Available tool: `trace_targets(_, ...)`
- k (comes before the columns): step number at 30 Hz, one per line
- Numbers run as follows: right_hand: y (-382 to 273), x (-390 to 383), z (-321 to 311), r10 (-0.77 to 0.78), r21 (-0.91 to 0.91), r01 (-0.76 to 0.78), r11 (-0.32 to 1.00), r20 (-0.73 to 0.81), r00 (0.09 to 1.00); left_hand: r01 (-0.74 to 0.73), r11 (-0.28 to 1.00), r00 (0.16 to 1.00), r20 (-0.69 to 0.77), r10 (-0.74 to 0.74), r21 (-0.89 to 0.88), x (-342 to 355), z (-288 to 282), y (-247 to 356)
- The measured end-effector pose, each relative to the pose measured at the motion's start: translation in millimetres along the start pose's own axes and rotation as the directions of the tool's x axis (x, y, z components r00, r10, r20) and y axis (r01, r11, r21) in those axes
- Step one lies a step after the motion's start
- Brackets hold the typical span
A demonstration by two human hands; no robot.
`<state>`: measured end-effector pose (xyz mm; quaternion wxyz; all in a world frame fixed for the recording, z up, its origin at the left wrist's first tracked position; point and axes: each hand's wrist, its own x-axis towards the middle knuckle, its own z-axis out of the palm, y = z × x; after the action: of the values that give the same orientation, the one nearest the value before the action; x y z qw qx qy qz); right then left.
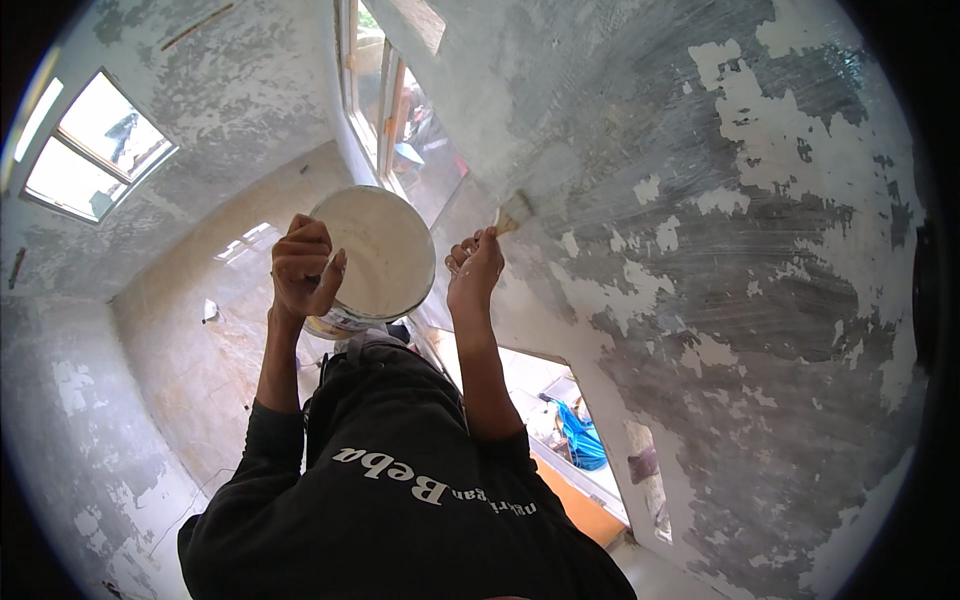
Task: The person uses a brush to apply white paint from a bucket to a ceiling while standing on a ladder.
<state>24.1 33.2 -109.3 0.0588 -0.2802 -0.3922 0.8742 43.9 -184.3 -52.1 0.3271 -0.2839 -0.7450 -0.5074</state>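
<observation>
Plainly, the flat paintbrush with a pale handle and whitish bristles (513, 212) is up at the right, its tip right at the grey wall with patchy white remnants (740, 310); whether it presses there is hard to tell. The right hand (475, 262) is closed around its handle, fingers curled. Just left of it is a round, pale bucket with a printed side (345, 322), its wide mouth facing the camera, the inside cream-white. The left hand (302, 268) grips the bucket at its left rim, fingers bent tight and thumb extended along the edge. Below is the person's black top with white lettering (400, 530). Farther out lie a crumpled bright-blue sheet (581, 438) beyond a low opening and, at upper left, a two-pane window (100, 147).
</observation>
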Motion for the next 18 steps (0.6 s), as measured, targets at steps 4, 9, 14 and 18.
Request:
trace_targets(4, -42.6, -39.2, 37.9, -0.334, -0.11, 0.349, 0.931, 0.13, 0.933, 0.012, 1.0, 1.0, -0.01, -0.012, -0.005, 2.2, 0.8, 2.3)
trace_targets(9, -53.5, -40.5, 41.0, -0.514, -0.241, 0.526, 0.815, 0.119, 0.85, 0.024, 1.0, 0.999, -0.033, -0.024, -0.011, 2.2, -0.8, 2.4)
trace_targets(14, -1.0, 12.6, -6.4, -0.356, -0.164, 0.366, 0.916, 0.09, 0.93, 0.026, 1.0, 0.999, -0.028, -0.026, -0.003, -1.4, -2.3, -1.3)
trace_targets(18, 60.4, 39.8, -36.0, 0.003, -0.092, -0.011, 0.996, -0.089, 0.996, 0.039, 0.999, 0.999, -0.033, -0.04, -0.006, -6.5, -3.5, -3.1)
